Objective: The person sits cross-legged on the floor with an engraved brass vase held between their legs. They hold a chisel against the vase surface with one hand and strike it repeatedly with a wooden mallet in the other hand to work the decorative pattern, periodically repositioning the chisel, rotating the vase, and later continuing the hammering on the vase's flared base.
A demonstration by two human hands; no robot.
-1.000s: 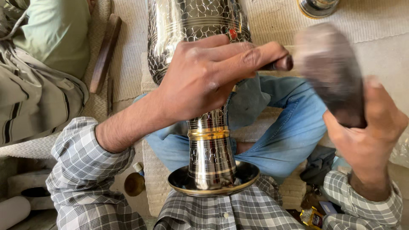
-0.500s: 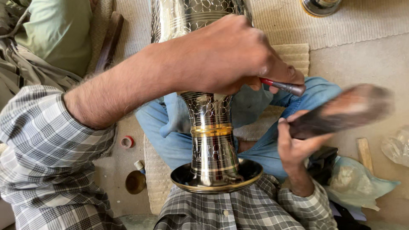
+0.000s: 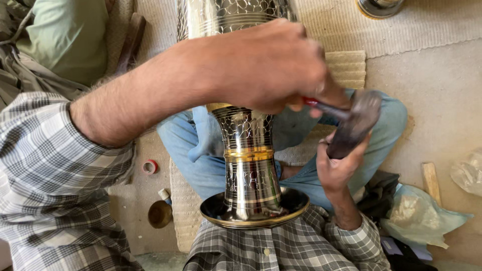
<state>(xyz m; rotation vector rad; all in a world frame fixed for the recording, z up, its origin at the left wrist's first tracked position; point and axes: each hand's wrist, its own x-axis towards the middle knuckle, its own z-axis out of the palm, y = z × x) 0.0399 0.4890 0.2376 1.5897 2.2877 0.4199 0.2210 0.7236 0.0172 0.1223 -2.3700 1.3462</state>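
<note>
Right hand (image 3: pixel 341 168) now lower, gripping dark blurred hammer (image 3: pixel 354 125). Left hand (image 3: pixel 266 65) closed on thin red-tipped chisel (image 3: pixel 326 108), against tall shiny engraved metal vase (image 3: pixel 248 165) lying across lap.

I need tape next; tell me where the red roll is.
Head view, lower left: the red tape roll lies on the floor beside the woven mat, above a small brass cup.

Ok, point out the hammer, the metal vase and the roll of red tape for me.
hammer (image 3: pixel 354 125), head view, on its dark head.
metal vase (image 3: pixel 249 165), head view, on the narrow neck by the gold band.
roll of red tape (image 3: pixel 149 166), head view, on its ring, on the floor.
</note>
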